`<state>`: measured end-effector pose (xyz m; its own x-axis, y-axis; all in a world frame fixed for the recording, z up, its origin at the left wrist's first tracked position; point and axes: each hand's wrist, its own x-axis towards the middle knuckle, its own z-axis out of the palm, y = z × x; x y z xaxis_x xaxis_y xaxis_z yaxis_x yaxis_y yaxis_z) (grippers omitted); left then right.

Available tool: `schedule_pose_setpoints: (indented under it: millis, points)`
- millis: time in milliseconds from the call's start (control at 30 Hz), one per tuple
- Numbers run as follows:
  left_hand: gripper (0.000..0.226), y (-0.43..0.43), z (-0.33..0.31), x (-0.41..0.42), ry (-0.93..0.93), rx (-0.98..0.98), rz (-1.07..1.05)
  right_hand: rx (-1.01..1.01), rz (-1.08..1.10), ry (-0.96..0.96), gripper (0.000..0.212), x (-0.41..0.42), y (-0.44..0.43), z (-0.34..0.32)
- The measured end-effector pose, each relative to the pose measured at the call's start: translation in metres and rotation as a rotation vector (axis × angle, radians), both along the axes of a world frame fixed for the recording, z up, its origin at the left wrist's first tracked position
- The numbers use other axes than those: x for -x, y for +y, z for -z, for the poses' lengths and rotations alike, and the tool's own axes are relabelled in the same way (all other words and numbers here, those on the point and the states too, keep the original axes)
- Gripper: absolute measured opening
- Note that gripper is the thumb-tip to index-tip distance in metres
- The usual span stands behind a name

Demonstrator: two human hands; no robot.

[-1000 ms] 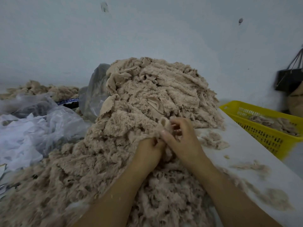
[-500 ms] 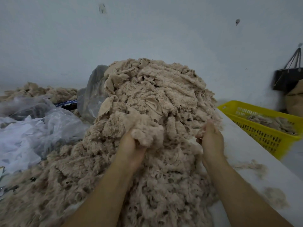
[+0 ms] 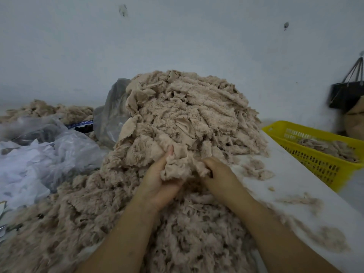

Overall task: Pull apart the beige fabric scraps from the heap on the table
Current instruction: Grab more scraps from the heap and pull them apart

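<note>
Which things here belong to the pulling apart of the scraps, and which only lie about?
For the job: heap of beige scraps, clump gripped by left hand and right hand, table.
Lying about: clear plastic bags, yellow basket, hanging black bag.

A pale, scuffed wall (image 3: 177, 36) backs the white table (image 3: 295, 184), with a black bag (image 3: 342, 95) hanging at right.

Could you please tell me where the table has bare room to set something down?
The only bare patch is the white table strip right of the heap, bordered by the yellow basket; a few tufts dot it. The left is crowded with plastic bags, the front with scraps.
</note>
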<state>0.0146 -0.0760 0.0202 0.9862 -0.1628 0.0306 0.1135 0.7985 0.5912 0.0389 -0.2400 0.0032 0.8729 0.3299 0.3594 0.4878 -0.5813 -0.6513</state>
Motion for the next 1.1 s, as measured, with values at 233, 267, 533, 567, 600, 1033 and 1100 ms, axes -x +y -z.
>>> schedule_pose_setpoints:
  millis: [233,267,533,567,600,1033,1100]
  points:
    - [0.065,0.004,-0.004,0.009,-0.111,0.042,0.171,-0.172,0.259,0.102,0.032,-0.01,-0.005,0.006]
    - [0.064,0.003,-0.004,0.011,-0.138,0.037,0.189,-0.192,0.273,0.111,0.029,-0.013,-0.005,0.007]
    - [0.039,0.03,-0.002,0.0,-0.022,0.333,0.07,-0.754,0.543,0.501,0.029,-0.032,-0.026,0.006]
    - [0.044,0.027,0.001,-0.004,0.031,0.3,0.005,-0.65,0.513,0.436,0.022,-0.028,-0.022,0.007]
    - [0.05,0.021,0.004,-0.006,0.024,0.266,-0.045,-0.567,0.445,0.386,0.016,-0.026,-0.016,0.007]
    - [0.032,0.001,0.008,-0.006,-0.061,-0.081,-0.025,-0.763,0.434,0.073,0.039,-0.007,-0.021,-0.01]
    - [0.031,0.0,0.008,-0.003,-0.083,-0.155,-0.016,-0.552,0.2,0.21,0.042,-0.002,-0.018,-0.01]
